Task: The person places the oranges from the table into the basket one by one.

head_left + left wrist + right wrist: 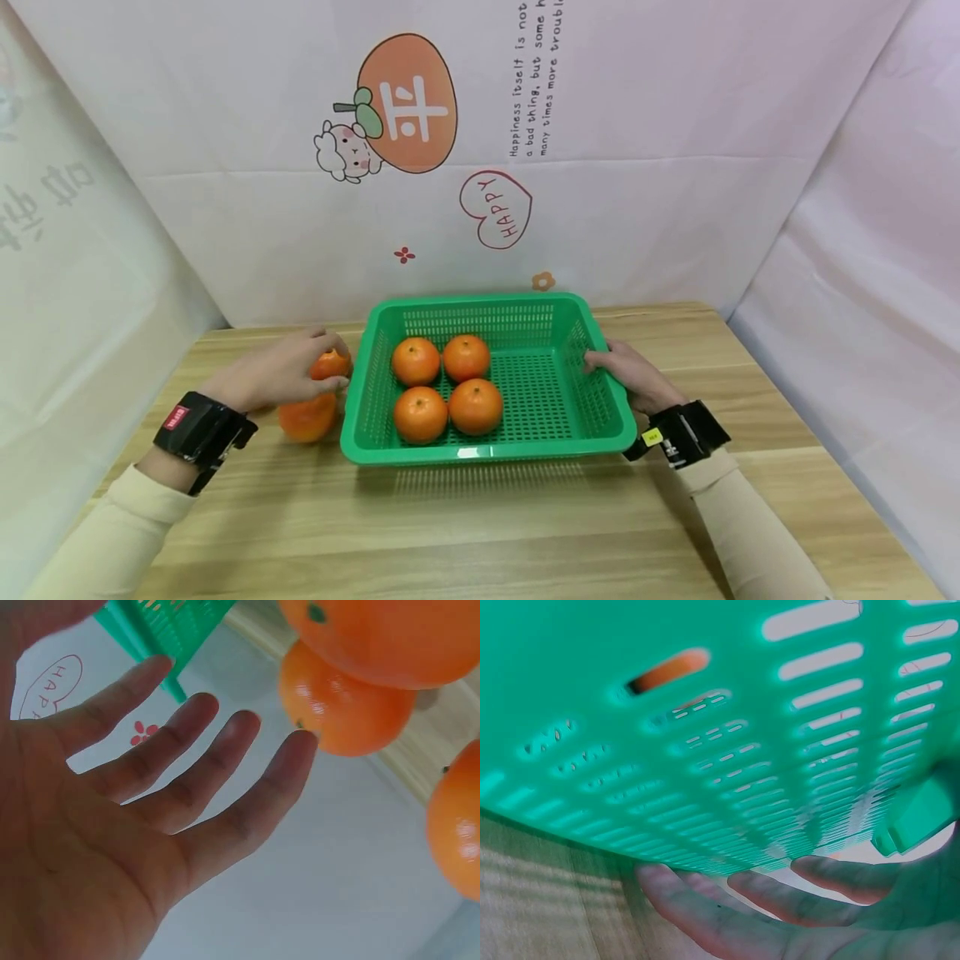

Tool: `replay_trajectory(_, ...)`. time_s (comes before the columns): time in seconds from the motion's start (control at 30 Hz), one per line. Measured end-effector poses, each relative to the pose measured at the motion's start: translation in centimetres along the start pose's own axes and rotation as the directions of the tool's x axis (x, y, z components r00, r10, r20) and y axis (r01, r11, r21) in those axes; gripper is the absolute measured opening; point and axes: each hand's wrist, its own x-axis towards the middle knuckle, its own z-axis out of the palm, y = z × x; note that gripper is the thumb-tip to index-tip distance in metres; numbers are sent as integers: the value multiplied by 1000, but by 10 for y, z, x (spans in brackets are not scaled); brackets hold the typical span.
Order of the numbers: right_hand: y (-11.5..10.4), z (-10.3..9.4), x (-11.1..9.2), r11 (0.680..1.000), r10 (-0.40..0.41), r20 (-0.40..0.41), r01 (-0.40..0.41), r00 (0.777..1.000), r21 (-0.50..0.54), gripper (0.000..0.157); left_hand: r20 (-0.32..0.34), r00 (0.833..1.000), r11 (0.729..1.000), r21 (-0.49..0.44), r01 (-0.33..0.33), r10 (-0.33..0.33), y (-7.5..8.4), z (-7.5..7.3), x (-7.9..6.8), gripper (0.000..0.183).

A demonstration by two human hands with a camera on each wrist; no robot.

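Observation:
A green slotted plastic basket (536,392) stands at the middle of the table, with several oranges (467,358) grouped in its left half. My right hand (639,372) grips its right side, thumb over the rim on the inside; in the right wrist view the fingers (705,915) lie along the outside of the slotted wall. Left of the basket, my left hand (277,371) hovers over loose oranges and partly hides them. One loose orange (307,419) shows below the palm. The left wrist view shows spread fingers and an empty palm, with three oranges (345,705) close by.
The wood-grain table (480,533) carries everything and ends at a white printed cloth (637,167) right behind the basket. More white cloth hangs along the left and right sides. Both wrists wear black straps (202,437).

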Motion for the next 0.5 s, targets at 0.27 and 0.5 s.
replay_trajectory(0.27, -1, -1, 0, 1000, -4, 7, 4, 1000, 5, 79, 32, 999, 1000, 12, -3, 2, -5, 10, -7, 53)
replay_trajectory(0.5, 1, -1, 0, 1000, 1, 1, -1, 1000, 3, 79, 54, 999, 1000, 10, 4, -4, -12, 23, -8, 55)
